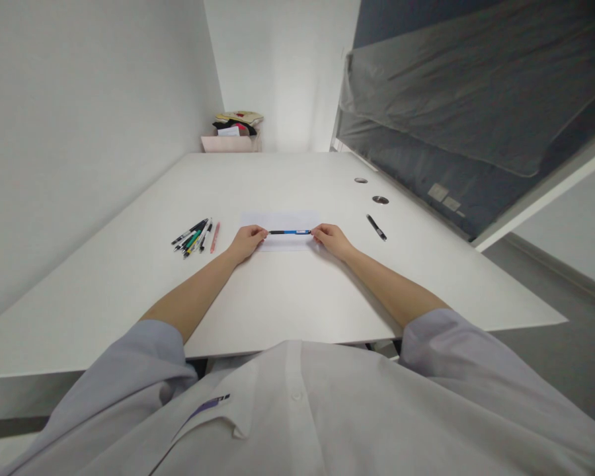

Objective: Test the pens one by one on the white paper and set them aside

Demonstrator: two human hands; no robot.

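Between my two hands a blue pen (292, 232) with a black end lies level, over a sheet of white paper (280, 219) on the table. My left hand (248, 242) pinches the pen's black end. At the other end, the fingers of my right hand (331, 238) are closed on the blue tip. A pink pen (215, 238) lies to the left of my left hand, beside a loose pile of several pens (193, 238) in black, white, green and yellow. Over to the right of my right hand rests a single black pen (376, 227).
The white table (297, 297) carries two round metal grommets (380, 199) near its right edge. A dark partition (426, 145) with a grey translucent sheet rises along that side. At the far end stands a pale box (231, 143) with cloth items. A wall borders the left.
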